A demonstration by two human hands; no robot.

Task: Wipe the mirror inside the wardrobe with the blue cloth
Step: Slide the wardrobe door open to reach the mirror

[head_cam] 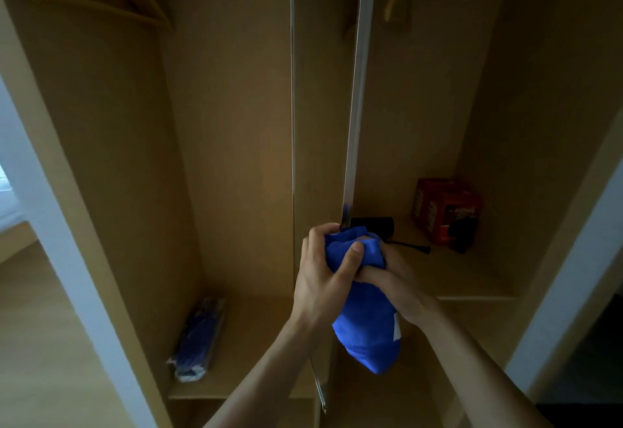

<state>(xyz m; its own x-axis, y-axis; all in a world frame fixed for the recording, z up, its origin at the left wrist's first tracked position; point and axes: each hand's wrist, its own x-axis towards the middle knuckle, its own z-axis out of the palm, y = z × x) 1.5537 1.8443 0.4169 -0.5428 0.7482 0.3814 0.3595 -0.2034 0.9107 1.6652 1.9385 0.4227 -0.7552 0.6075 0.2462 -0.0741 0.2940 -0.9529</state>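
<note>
Both hands, left hand (323, 279) and right hand (394, 287), fingers curled tight, bunch the soft blue cloth (365, 316) at six o'clock under the edge-on, silver-framed mirror (359, 90) (glass face unseen); wiping likely comes next, once the cloth is pressed flat.

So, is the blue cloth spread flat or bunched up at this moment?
Bunched up. The left hand and the right hand squeeze the top of the blue cloth into a wad, and the rest hangs loosely below them.

Left of the edge-on mirror (357, 97) the compartment stands open save a blue packet (199, 336) on its floor, while right a red box (445, 210) and black object (374, 225) crowd the shelf (472, 279).
</note>
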